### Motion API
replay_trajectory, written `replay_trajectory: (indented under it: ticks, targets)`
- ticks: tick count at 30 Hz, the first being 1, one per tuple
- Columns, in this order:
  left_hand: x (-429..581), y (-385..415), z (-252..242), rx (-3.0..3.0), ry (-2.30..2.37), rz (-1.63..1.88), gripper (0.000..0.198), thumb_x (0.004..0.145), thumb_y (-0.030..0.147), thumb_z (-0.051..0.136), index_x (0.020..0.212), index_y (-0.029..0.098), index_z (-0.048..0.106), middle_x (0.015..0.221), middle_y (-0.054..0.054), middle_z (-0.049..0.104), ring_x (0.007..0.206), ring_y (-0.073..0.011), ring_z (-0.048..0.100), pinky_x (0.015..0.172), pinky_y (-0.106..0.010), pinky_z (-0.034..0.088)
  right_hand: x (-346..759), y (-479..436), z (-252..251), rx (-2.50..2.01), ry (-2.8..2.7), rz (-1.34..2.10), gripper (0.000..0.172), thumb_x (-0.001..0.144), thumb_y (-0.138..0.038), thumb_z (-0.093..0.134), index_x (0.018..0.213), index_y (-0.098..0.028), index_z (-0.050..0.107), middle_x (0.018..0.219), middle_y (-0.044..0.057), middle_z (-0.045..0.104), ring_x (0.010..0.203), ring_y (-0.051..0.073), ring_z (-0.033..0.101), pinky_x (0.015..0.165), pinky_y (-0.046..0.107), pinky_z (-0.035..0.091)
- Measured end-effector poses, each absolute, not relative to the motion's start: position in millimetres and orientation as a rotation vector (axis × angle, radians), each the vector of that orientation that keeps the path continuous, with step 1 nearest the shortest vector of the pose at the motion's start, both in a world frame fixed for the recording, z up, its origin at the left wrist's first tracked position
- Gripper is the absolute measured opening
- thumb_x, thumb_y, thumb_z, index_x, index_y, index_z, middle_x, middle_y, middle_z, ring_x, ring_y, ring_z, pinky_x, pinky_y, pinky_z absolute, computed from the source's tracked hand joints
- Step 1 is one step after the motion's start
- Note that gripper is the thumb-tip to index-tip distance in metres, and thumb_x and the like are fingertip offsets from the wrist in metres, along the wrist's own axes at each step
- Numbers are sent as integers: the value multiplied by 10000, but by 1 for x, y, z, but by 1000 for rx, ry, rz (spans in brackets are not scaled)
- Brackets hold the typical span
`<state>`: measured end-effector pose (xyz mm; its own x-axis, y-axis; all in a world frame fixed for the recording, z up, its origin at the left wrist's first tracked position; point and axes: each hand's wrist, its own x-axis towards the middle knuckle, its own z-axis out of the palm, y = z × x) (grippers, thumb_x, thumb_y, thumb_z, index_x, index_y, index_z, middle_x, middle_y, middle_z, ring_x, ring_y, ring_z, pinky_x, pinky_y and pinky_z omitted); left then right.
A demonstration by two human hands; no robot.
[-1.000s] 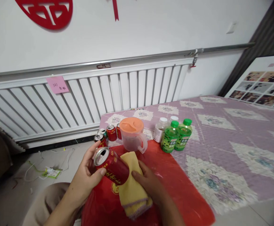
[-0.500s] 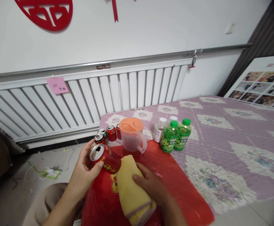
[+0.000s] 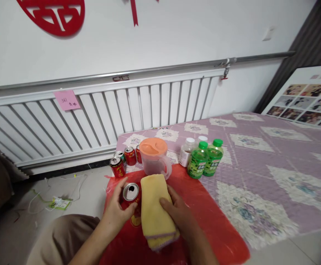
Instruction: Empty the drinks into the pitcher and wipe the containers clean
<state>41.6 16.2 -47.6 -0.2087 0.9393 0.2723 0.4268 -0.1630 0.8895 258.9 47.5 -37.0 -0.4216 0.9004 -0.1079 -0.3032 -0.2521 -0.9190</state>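
Between the thumb and fingers of my left hand is an opened red drink can, its silver top facing up toward me. My right hand grips a folded yellow cloth from its right side. The cloth is close against the can's right side and hides part of it; whether they touch I cannot tell. Both are over a red plastic bag with a yellow print. Just beyond stands a clear plastic pitcher with an orange lid.
Several cans, one of them a red can, stand left of the pitcher. To its right are two green bottles and white-capped bottles. A purple flowered cover lies beneath. Behind runs a white radiator; cables trail on the floor.
The can has gone from tilted to more upright and moved right and down, nearer my body. The cloth has shifted slightly up and right in my right hand.
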Motion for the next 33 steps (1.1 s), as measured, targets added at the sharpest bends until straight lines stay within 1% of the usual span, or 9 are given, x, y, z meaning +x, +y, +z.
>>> replay_trajectory:
  ticks: [4,10,12,16,20,25,29,31,33]
  targets:
    - [41,17,-53,1526,1588,1306,744,670,261,649,1359,212,375,1370,-125,497,1271,-302,482,1104,-514,345,258,49,-39,-835,-1160,1797,661,721,-469,719,1287,-231,474,1235,101,649,1087,308,635,822,421,551]
    - [39,14,-49,1530,1541,1214,784,674,266,656,1392,214,345,1344,-111,525,1250,-285,513,1106,-475,362,256,53,-44,-995,-1399,1726,516,795,-375,633,1269,-217,503,1230,101,654,1033,284,656,827,418,540]
    - [38,13,-47,1537,1517,1175,793,683,255,654,1405,203,330,1348,-119,523,1257,-283,510,1112,-477,354,257,54,-45,-1062,-1506,1645,507,805,-339,610,1286,-222,503,1256,98,638,1040,274,649,867,422,521]
    - [33,11,-46,1563,1470,1093,784,700,178,637,1417,206,320,1405,-123,483,1309,-272,467,1133,-481,324,258,56,-49,-1188,-1645,1450,551,791,-302,610,1325,-230,497,1315,93,598,1132,273,598,967,421,458]
    - [26,12,-48,1608,1434,1051,783,703,116,624,1422,225,333,1457,-112,442,1354,-269,415,1155,-477,287,256,56,-50,-1105,-1528,1600,575,798,-342,604,1345,-240,458,1329,93,590,1092,274,626,897,413,506]
    - [18,14,-44,1640,1377,939,838,700,70,596,1453,270,288,1488,-88,413,1379,-258,384,1164,-469,270,254,54,-39,-985,-1323,1783,573,767,-439,635,1274,-224,476,1234,99,650,1022,297,660,799,414,546]
    - [18,14,-35,1635,1334,879,883,687,55,580,1472,292,252,1472,-80,438,1345,-256,436,1132,-459,335,254,54,-37,-1017,-1374,1752,535,774,-411,625,1252,-216,487,1218,99,657,1003,289,664,810,419,540]
    - [20,14,-33,1649,1345,878,880,689,73,597,1472,282,255,1469,-87,441,1339,-262,442,1130,-464,334,254,56,-40,-1062,-1453,1700,525,780,-377,614,1264,-213,496,1244,99,645,1025,284,654,838,420,530]
    - [23,13,-33,1683,1411,919,861,694,141,655,1462,258,284,1477,-110,424,1354,-292,414,1139,-495,306,254,57,-42,-1129,-1547,1624,536,778,-341,610,1287,-212,503,1279,99,626,1058,282,639,882,424,511]
